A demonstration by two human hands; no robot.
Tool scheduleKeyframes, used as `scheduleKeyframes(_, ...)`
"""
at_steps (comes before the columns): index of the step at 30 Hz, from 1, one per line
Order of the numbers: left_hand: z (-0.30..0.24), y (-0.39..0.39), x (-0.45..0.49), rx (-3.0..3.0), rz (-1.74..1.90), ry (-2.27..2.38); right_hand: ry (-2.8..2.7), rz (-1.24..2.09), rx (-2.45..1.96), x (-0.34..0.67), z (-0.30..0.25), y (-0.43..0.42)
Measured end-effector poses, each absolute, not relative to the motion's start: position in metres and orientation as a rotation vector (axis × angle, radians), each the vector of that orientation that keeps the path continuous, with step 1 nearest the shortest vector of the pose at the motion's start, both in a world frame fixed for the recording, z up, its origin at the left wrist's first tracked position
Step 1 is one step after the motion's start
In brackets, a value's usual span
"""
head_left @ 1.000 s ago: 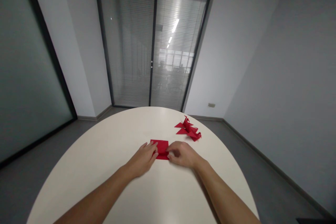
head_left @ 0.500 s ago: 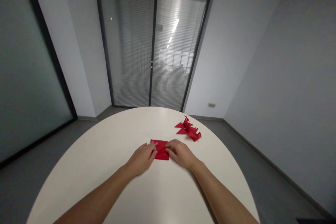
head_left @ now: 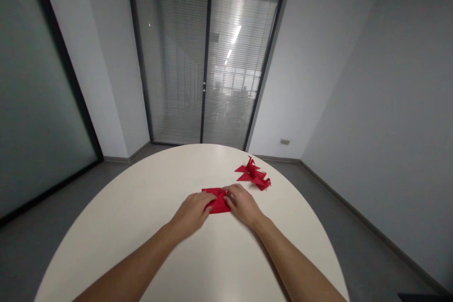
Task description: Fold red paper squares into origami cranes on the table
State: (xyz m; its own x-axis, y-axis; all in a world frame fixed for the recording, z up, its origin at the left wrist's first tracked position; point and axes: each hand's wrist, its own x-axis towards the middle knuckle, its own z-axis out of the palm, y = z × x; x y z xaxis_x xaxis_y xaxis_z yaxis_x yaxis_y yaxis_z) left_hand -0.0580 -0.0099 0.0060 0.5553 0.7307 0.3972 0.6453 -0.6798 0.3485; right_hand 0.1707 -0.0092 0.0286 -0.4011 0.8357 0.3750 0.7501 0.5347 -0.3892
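A folded red paper (head_left: 217, 204) lies flat on the round white table (head_left: 148, 207) in front of me. My left hand (head_left: 191, 212) rests on its left part, fingers stretched out flat and pressing it down. My right hand (head_left: 242, 204) lies on the paper's right edge, with the fingertips curled and pinched at its upper right corner. Both hands cover much of the sheet.
Several finished red paper cranes (head_left: 254, 175) sit together on the table beyond my right hand, near the far right edge. Behind the table are a dark-framed glass door with blinds (head_left: 205, 61), grey walls and grey floor.
My right hand has slid up along the paper's right edge to its upper corner. The paper's shape has changed slightly, more of it covered. My left hand stays pressed in place.
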Motion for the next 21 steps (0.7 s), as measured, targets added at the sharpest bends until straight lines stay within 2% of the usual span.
scheduleKeyframes(7,0.005,-0.008,-0.057,2.614,0.789,1.228,-2.318,0.090,-1.255,0.165,0.033,-0.011)
scheduleKeyframes(21,0.019,-0.017,-0.057,2.717,0.723,1.134,-2.376,0.086,-1.268,0.169,0.028,-0.010)
